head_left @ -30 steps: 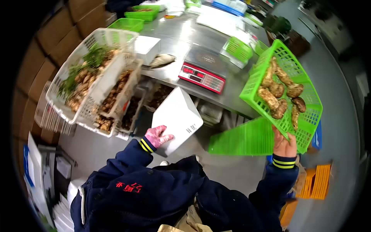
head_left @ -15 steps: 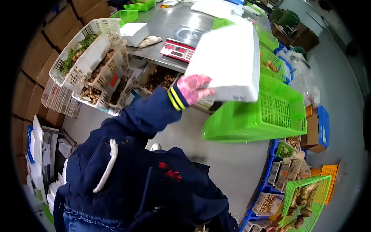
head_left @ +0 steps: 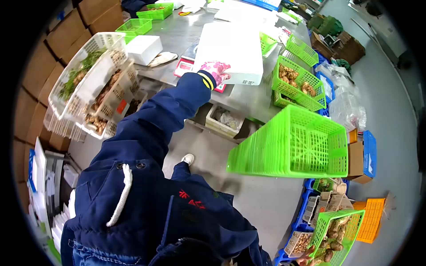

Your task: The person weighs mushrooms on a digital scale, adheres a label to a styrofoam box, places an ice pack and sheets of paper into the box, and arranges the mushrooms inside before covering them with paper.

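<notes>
My left hand (head_left: 215, 72), in a pink patterned glove, grips the near edge of a white foam box (head_left: 230, 51), which is over the red scale (head_left: 183, 67) on the metal table. At the bottom right, my right hand (head_left: 305, 257) holds the near side of a green basket (head_left: 321, 227) containing large brown mushrooms (head_left: 333, 237); the fingers are partly hidden. A tall stack of green baskets (head_left: 288, 144) stands between the two hands, in front of the table.
White crates (head_left: 84, 95) with greens and roots stand at the left. On the metal table (head_left: 166, 33) are a small white box (head_left: 144, 49) and green baskets of mushrooms (head_left: 299, 84). Blue crates (head_left: 301, 210) and an orange crate (head_left: 370, 220) are at the right.
The white box and my left hand have moved up and right, onto the scale area. My right hand has carried the mushroom basket down to the lower right, away from the table.
</notes>
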`<control>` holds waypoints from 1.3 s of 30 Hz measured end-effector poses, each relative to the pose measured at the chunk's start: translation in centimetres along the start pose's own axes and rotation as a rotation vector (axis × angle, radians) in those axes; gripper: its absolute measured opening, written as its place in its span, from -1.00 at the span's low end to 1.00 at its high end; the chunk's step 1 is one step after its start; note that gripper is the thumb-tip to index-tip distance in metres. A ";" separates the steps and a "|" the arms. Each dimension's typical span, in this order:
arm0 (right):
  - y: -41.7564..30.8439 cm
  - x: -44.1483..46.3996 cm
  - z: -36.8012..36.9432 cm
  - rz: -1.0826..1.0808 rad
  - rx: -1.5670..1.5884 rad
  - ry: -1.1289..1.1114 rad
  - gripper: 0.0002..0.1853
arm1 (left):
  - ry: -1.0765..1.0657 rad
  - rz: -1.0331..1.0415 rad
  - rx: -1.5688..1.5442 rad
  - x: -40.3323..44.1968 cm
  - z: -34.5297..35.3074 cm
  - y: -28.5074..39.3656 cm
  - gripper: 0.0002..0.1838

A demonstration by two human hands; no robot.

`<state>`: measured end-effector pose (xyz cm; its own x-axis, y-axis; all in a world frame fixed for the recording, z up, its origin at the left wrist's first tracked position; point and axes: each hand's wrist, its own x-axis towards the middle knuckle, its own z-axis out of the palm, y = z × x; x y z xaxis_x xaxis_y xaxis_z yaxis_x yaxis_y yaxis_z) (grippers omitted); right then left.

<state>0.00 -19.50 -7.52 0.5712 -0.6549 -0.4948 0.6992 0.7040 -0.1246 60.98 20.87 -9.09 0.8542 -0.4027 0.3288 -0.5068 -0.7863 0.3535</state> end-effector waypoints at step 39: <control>3.4 -2.7 1.3 -0.177 -0.025 0.169 -0.22 | -0.353 -0.544 0.541 -7.8 9.2 -25.4 -0.44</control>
<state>1.37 -15.72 -5.50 0.3594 -0.7149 -0.5998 0.7700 0.5903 -0.2422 68.20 39.68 -28.70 0.9949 0.0447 -0.0901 0.0342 -0.9928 -0.1146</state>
